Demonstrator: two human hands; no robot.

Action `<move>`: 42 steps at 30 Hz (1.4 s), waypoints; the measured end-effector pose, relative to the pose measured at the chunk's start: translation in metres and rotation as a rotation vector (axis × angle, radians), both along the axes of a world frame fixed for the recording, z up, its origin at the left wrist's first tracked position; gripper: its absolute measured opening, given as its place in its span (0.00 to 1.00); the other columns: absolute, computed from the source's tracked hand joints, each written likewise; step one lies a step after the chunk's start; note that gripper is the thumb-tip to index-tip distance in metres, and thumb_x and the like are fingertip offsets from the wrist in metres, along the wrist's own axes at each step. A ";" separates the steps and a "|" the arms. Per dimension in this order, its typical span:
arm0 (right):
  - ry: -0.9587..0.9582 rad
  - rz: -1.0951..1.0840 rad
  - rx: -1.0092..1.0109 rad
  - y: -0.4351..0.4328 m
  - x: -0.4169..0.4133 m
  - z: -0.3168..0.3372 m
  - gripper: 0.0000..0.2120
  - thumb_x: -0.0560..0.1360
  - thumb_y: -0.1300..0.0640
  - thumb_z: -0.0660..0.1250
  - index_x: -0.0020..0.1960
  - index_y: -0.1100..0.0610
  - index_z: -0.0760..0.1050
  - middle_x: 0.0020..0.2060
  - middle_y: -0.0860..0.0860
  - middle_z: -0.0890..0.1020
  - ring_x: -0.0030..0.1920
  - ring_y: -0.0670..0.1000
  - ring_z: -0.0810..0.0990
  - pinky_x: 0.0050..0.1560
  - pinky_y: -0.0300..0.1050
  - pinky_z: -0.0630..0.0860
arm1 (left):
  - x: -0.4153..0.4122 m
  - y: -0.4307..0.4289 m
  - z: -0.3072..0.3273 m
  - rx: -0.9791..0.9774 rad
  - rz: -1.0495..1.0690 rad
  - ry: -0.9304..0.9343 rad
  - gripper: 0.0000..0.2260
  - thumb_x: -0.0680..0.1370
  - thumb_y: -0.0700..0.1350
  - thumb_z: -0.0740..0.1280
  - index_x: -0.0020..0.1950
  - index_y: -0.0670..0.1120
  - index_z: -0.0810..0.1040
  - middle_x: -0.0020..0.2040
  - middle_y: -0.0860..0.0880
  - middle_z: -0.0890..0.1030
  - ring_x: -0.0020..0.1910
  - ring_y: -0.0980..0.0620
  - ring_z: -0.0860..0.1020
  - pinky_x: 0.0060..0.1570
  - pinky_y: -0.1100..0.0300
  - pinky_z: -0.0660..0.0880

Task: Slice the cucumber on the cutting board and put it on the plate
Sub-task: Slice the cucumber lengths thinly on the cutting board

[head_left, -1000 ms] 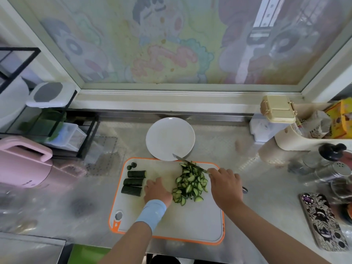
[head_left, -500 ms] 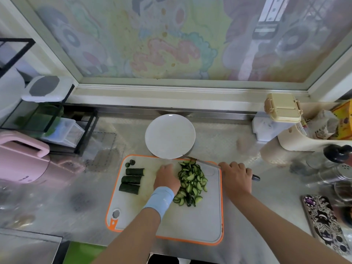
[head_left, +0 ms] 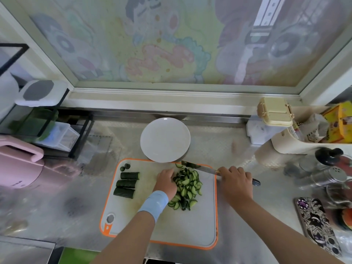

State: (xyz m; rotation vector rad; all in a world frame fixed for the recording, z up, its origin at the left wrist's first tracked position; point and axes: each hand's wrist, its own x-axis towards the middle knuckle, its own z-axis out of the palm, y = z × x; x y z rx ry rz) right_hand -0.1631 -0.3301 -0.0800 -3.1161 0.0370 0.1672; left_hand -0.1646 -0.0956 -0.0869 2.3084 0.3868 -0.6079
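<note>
A pile of thin cucumber slices (head_left: 187,185) lies on the white, orange-rimmed cutting board (head_left: 192,225). Three uncut cucumber chunks (head_left: 126,182) and two end bits (head_left: 124,167) sit at the board's left. My left hand (head_left: 165,182), with a blue wristband, rests against the left side of the pile. My right hand (head_left: 235,185) grips the knife (head_left: 198,167), whose blade lies across the board's far right corner, beyond the slices. An empty white plate (head_left: 165,139) stands just behind the board.
A pink appliance (head_left: 18,164) and a black wire rack (head_left: 47,130) stand at the left. At the right are a beige box (head_left: 274,111), jars and a shaker (head_left: 331,176), and a patterned phone (head_left: 317,225). The steel counter (head_left: 238,149) surrounds the board.
My right hand has drawn the knife off the pile to the board's far right edge. My left hand has slid toward the far side, along the pile's left.
</note>
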 end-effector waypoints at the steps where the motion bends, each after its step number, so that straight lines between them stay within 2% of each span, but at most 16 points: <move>1: -0.021 -0.006 0.008 0.001 0.001 0.001 0.06 0.70 0.58 0.69 0.44 0.49 0.78 0.35 0.49 0.76 0.40 0.57 0.74 0.43 0.50 0.65 | 0.000 0.003 0.000 0.023 0.008 -0.003 0.30 0.74 0.32 0.52 0.74 0.51 0.61 0.72 0.52 0.62 0.72 0.51 0.57 0.69 0.54 0.61; 4: -0.042 0.005 -0.001 0.007 0.003 0.008 0.09 0.68 0.62 0.69 0.43 0.49 0.78 0.32 0.49 0.74 0.36 0.56 0.72 0.40 0.48 0.63 | 0.005 0.006 0.006 0.059 -0.014 -0.018 0.29 0.74 0.33 0.53 0.74 0.52 0.62 0.73 0.52 0.61 0.72 0.50 0.57 0.70 0.52 0.60; 7: -0.048 0.058 0.045 0.018 0.002 0.022 0.08 0.71 0.62 0.66 0.44 0.50 0.77 0.31 0.48 0.73 0.33 0.54 0.70 0.36 0.47 0.64 | 0.011 0.009 0.014 0.018 0.077 -0.081 0.27 0.73 0.33 0.53 0.68 0.54 0.70 0.67 0.52 0.68 0.68 0.51 0.65 0.67 0.53 0.65; 10: -0.046 0.141 0.173 0.037 -0.002 0.035 0.07 0.79 0.56 0.60 0.50 0.50 0.77 0.33 0.48 0.74 0.33 0.53 0.72 0.33 0.46 0.69 | 0.008 0.027 0.022 0.053 0.142 -0.133 0.22 0.74 0.33 0.54 0.61 0.52 0.73 0.60 0.52 0.72 0.61 0.51 0.70 0.61 0.54 0.70; 13: 0.006 0.189 0.336 0.066 -0.009 0.045 0.12 0.83 0.50 0.52 0.54 0.48 0.74 0.40 0.47 0.77 0.41 0.53 0.78 0.38 0.48 0.74 | -0.005 0.058 0.024 0.141 0.177 -0.150 0.20 0.75 0.33 0.55 0.62 0.50 0.74 0.59 0.50 0.73 0.60 0.49 0.72 0.60 0.54 0.71; 16: 0.107 0.193 0.442 0.105 -0.018 0.049 0.10 0.82 0.49 0.51 0.46 0.47 0.69 0.38 0.45 0.76 0.40 0.52 0.77 0.40 0.48 0.74 | -0.019 0.093 0.026 0.258 0.217 -0.134 0.20 0.74 0.36 0.56 0.62 0.51 0.75 0.61 0.47 0.74 0.59 0.45 0.73 0.59 0.52 0.72; 18: 0.175 0.157 0.500 0.130 -0.025 0.048 0.11 0.82 0.49 0.52 0.44 0.50 0.67 0.36 0.46 0.75 0.37 0.52 0.75 0.36 0.47 0.71 | -0.028 0.118 0.028 0.338 0.168 -0.099 0.21 0.74 0.36 0.57 0.63 0.51 0.74 0.62 0.45 0.73 0.59 0.43 0.72 0.59 0.52 0.71; 21: 0.252 0.117 0.497 0.160 -0.037 0.042 0.11 0.83 0.49 0.51 0.45 0.50 0.66 0.37 0.47 0.76 0.37 0.52 0.74 0.32 0.46 0.65 | -0.040 0.151 0.022 0.399 -0.012 -0.056 0.21 0.76 0.37 0.58 0.66 0.53 0.72 0.65 0.48 0.70 0.63 0.46 0.68 0.63 0.55 0.67; 24: 0.293 0.026 0.473 0.181 -0.048 0.035 0.13 0.83 0.49 0.51 0.43 0.52 0.65 0.35 0.47 0.75 0.35 0.52 0.74 0.32 0.47 0.67 | -0.050 0.171 0.009 0.385 -0.149 -0.087 0.19 0.76 0.40 0.59 0.65 0.55 0.72 0.66 0.51 0.69 0.62 0.49 0.68 0.62 0.58 0.67; 27: 0.335 -0.054 0.440 0.198 -0.055 0.033 0.10 0.82 0.53 0.53 0.43 0.51 0.65 0.35 0.48 0.76 0.34 0.51 0.75 0.32 0.46 0.69 | -0.048 0.179 0.007 0.406 -0.228 -0.188 0.17 0.78 0.45 0.59 0.67 0.54 0.70 0.65 0.51 0.70 0.62 0.49 0.67 0.60 0.58 0.67; 31: 0.308 -0.142 0.409 0.212 -0.061 0.038 0.09 0.81 0.50 0.53 0.44 0.50 0.66 0.36 0.47 0.77 0.37 0.52 0.77 0.33 0.45 0.72 | -0.032 0.173 0.011 0.215 -0.235 -0.355 0.18 0.79 0.42 0.58 0.69 0.52 0.68 0.67 0.54 0.68 0.65 0.51 0.65 0.63 0.57 0.66; 36: 0.209 -0.269 0.405 0.210 -0.065 0.050 0.10 0.81 0.49 0.53 0.45 0.50 0.69 0.38 0.48 0.79 0.39 0.54 0.77 0.38 0.45 0.71 | -0.017 0.135 0.005 0.007 -0.352 -0.337 0.25 0.78 0.38 0.58 0.75 0.49 0.60 0.71 0.52 0.60 0.67 0.53 0.65 0.65 0.66 0.62; 39: 0.153 -0.335 0.350 0.189 -0.067 0.059 0.13 0.81 0.47 0.52 0.45 0.50 0.70 0.38 0.48 0.79 0.40 0.56 0.76 0.40 0.47 0.72 | -0.015 0.107 0.002 -0.018 -0.432 -0.334 0.25 0.77 0.39 0.59 0.73 0.51 0.62 0.70 0.54 0.61 0.67 0.52 0.65 0.62 0.59 0.69; 42: 0.109 -0.395 0.284 0.166 -0.074 0.064 0.12 0.81 0.46 0.52 0.44 0.50 0.68 0.37 0.48 0.77 0.39 0.56 0.77 0.40 0.47 0.75 | -0.020 0.086 -0.003 -0.034 -0.541 -0.340 0.20 0.77 0.40 0.59 0.68 0.53 0.69 0.66 0.54 0.66 0.65 0.53 0.66 0.59 0.59 0.70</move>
